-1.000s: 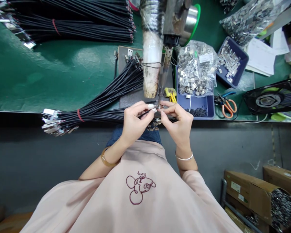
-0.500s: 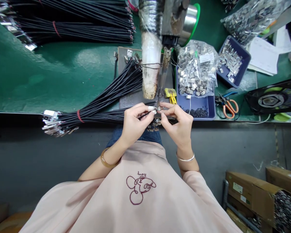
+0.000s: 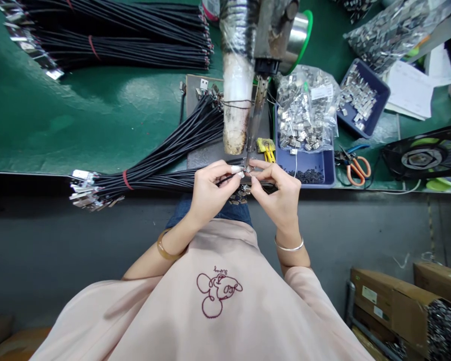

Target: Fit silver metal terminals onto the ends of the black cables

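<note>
My left hand (image 3: 213, 192) is closed, pinching a black cable (image 3: 226, 179) close to its end; white wrapping covers a fingertip. Opposite it, my right hand (image 3: 279, 193) brings thumb and forefinger together around something tiny, mostly hidden by the fingers. Between the two hands a small bright metal piece (image 3: 247, 171) shows at the cable's end. The narrow tip of a soldering iron (image 3: 257, 110) points down right at this spot. Beneath and left of my hands lies a bundle of black cables (image 3: 165, 160) with metal plugs, tied by a red band.
A white wrapped nozzle (image 3: 236, 95) hangs beside the iron. To the right are a blue tray (image 3: 328, 170) with bagged connectors, a second connector tray (image 3: 384, 103), orange-handled pliers (image 3: 357, 170) and a fan (image 3: 421, 155). More cable bundles (image 3: 146, 45) lie at the back left.
The whole view has shifted slightly. Both hands keep their pinch at the iron's tip, with no clear change in what they hold.
</note>
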A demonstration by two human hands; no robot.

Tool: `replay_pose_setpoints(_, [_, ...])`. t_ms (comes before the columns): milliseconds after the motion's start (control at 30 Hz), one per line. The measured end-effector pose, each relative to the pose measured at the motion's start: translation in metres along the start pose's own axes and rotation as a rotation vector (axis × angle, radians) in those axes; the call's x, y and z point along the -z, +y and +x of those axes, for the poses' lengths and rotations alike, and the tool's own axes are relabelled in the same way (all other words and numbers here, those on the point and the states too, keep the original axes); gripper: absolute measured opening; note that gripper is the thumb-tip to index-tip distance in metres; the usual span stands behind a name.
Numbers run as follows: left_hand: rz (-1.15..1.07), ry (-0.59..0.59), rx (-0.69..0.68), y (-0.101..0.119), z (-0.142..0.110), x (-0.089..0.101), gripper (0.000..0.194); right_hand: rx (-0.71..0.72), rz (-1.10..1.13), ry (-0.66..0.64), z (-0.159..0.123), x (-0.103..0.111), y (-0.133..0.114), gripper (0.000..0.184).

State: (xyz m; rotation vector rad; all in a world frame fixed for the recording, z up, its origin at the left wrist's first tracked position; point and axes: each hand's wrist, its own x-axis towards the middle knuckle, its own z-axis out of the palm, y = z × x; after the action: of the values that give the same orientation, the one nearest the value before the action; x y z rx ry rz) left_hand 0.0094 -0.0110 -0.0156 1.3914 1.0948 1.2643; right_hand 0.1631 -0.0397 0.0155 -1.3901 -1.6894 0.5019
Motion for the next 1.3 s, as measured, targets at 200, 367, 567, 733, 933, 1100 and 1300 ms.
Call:
replay_pose_setpoints(200, [0.011,-0.032,-0.003,-0.001,-0.002,0.001,0.005,-0.009,-0.003,0.01,0.001,0.0,0.0,0.009])
replay_pose_setpoints(367, [0.118,-0.03,-0.046,-0.002,-0.008,0.001,0.01,-0.029,0.017,0.076,-0.004,-0.005,0.001,0.008])
replay_pose_setpoints(567, [0.262,0.008,-0.237,0.001,-0.011,0.002,0.01,0.183,-0.229,0.138,-0.015,-0.013,0.003,0.013])
replay_pose_setpoints(733, [0.247,0.005,-0.236,0.002,-0.011,0.001,0.01,0.23,-0.229,0.137,-0.017,-0.013,0.001,0.014])
replay_pose_setpoints(933, [0.182,0.043,-0.179,0.008,-0.009,-0.005,0.012,0.023,-0.036,0.117,-0.013,-0.008,-0.002,0.009])
replay_pose_setpoints(1100, [0.104,0.04,-0.098,0.007,-0.007,-0.009,0.011,-0.008,-0.009,0.095,-0.008,-0.007,-0.002,0.009])
replay_pose_setpoints(1300, [0.063,0.059,-0.03,0.0,-0.006,-0.013,0.007,0.025,-0.003,0.085,-0.002,-0.007,0.0,0.01])
